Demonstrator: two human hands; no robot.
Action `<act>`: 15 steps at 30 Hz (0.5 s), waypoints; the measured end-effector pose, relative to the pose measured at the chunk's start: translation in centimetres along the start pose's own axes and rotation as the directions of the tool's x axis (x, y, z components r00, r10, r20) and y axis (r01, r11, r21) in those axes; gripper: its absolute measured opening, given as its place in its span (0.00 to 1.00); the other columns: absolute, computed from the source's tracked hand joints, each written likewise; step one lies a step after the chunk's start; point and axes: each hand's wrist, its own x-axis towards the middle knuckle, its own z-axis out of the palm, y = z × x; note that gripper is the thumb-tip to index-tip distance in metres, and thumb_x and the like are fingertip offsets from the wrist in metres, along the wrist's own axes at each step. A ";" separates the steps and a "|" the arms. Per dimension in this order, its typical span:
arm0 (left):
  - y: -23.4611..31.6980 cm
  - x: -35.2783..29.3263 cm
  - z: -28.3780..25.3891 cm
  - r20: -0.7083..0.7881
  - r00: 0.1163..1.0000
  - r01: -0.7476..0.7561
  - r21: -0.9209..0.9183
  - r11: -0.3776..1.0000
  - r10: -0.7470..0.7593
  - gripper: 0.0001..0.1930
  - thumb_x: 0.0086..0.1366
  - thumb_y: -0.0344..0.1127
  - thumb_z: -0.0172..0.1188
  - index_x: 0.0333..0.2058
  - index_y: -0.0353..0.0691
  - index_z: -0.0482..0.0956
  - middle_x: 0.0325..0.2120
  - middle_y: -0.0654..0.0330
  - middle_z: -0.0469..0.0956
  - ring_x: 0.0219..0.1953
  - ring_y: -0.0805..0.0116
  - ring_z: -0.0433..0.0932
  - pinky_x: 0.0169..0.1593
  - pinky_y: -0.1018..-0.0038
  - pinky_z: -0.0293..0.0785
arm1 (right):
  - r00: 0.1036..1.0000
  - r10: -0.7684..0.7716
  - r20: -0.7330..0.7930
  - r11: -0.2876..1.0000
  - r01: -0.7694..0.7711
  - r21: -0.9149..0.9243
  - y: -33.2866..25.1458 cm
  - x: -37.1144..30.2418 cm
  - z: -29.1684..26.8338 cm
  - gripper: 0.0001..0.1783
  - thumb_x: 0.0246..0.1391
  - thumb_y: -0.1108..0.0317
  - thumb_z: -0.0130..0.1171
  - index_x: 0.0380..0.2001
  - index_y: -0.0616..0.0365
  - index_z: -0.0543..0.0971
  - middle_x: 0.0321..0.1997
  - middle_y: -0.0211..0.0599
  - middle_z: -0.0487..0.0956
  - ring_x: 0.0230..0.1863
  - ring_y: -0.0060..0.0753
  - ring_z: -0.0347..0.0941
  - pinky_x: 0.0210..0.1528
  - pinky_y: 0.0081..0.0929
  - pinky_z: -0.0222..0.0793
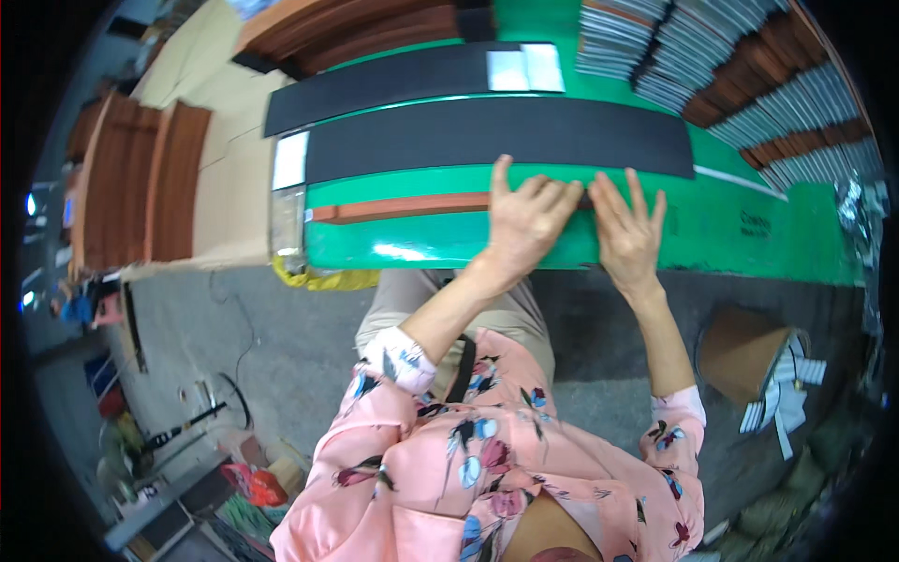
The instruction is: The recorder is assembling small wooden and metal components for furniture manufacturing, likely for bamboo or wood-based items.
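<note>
A long reddish-brown wooden strip (412, 206) lies on the green tabletop near its front edge, parallel to it. My left hand (529, 225) is closed over its right part, little finger stuck out and the other fingers bent. Close beside it, my right hand (629, 234) has its thumb side at the strip's dark right end, in what looks like a pinch, with its outer fingers spread. The thumbs and the exact grip are hidden. Just beyond the hands rests a wide black strip (421, 136), with another black strip (393, 84) behind it.
White cards (524, 68) lie on the rear black strip. Stacked wooden pieces (356, 37) stand at the back; rows of thin slats (712, 56) fill the far right. Brown boards (122, 187) are at left. A brown bin (744, 356) with white scraps stands on the floor.
</note>
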 end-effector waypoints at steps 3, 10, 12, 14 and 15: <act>-0.5 -0.4 0.4 0.013 1.000 -0.016 0.054 0.998 0.015 0.16 0.50 0.33 0.53 0.41 0.46 0.75 0.31 0.66 0.75 0.33 0.73 0.74 0.54 0.49 0.55 | 0.996 0.041 0.077 0.997 -0.046 0.065 -0.3 0.3 0.3 0.25 0.45 0.75 0.54 0.51 0.51 0.72 0.59 0.28 0.66 0.63 0.42 0.56 0.57 0.64 0.42; -0.3 -0.6 -0.2 -0.039 0.997 -0.070 -0.027 0.997 0.069 0.20 0.50 0.34 0.53 0.46 0.46 0.73 0.33 0.64 0.71 0.35 0.69 0.72 0.50 0.50 0.61 | 0.993 0.079 0.093 0.997 -0.080 0.011 -1.2 -0.3 -0.2 0.32 0.43 0.83 0.48 0.56 0.57 0.65 0.62 0.34 0.62 0.65 0.42 0.52 0.59 0.64 0.38; -0.2 -1.0 -0.5 -0.020 0.998 -0.062 -0.020 0.998 0.062 0.20 0.50 0.34 0.53 0.46 0.44 0.72 0.33 0.63 0.71 0.37 0.68 0.71 0.51 0.49 0.60 | 0.990 0.090 0.110 0.995 -0.095 0.034 -1.8 -0.4 0.0 0.32 0.43 0.83 0.48 0.56 0.56 0.65 0.62 0.34 0.62 0.65 0.42 0.51 0.59 0.64 0.38; -0.2 -1.0 -0.7 0.034 0.998 -0.059 -0.024 0.998 0.060 0.21 0.51 0.34 0.53 0.46 0.40 0.71 0.35 0.59 0.70 0.42 0.64 0.70 0.52 0.46 0.57 | 0.968 0.146 0.203 0.982 -0.166 0.085 -1.8 -0.3 -0.1 0.31 0.45 0.80 0.48 0.57 0.54 0.64 0.63 0.35 0.61 0.66 0.42 0.49 0.60 0.64 0.36; -0.3 -1.2 -1.0 0.096 0.994 -0.044 -0.046 0.998 0.048 0.21 0.52 0.33 0.52 0.47 0.39 0.71 0.39 0.58 0.71 0.48 0.63 0.70 0.55 0.44 0.53 | 0.973 0.129 0.193 0.985 -0.148 0.085 -1.9 0.1 -0.6 0.31 0.45 0.80 0.48 0.57 0.54 0.64 0.63 0.35 0.61 0.66 0.42 0.49 0.60 0.64 0.36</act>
